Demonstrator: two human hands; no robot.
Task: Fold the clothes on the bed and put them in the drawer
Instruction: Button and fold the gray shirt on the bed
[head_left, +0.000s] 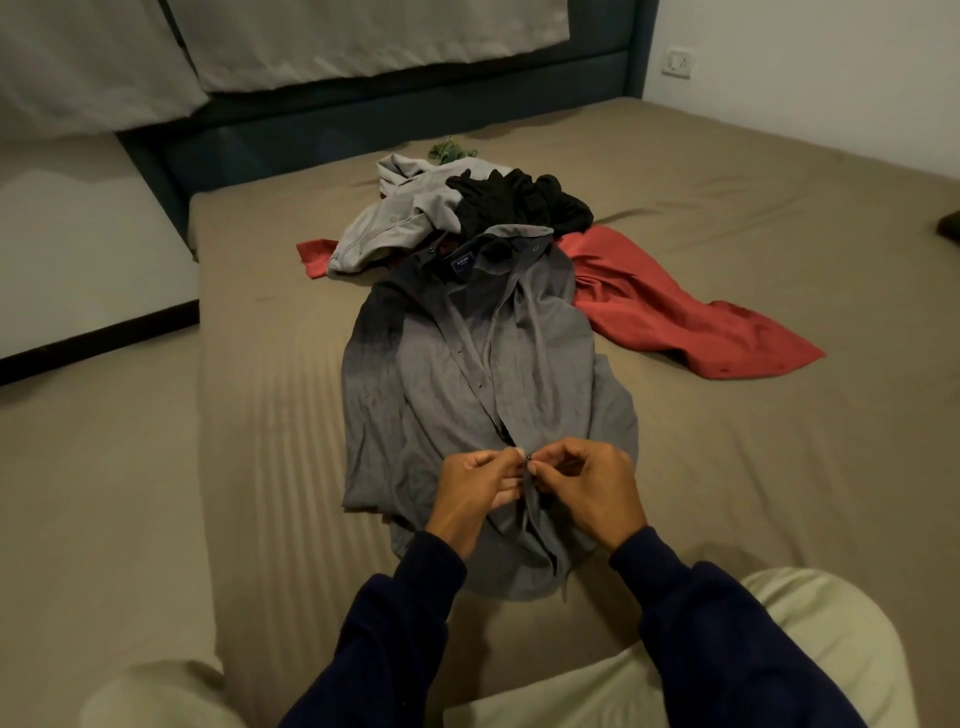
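Grey shirt (467, 374) on bed (727, 467), both hands pinching placket, L (475, 491), R (592, 488)

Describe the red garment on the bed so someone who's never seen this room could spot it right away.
Start at the tan bed and find the clothes heaped near its middle. The red garment lies at the bottom of that heap, spreading flat toward the right, with a small corner poking out on the left. It is the only red piece; the neighbours are the dark grey shirt, a light grey garment and a black garment.
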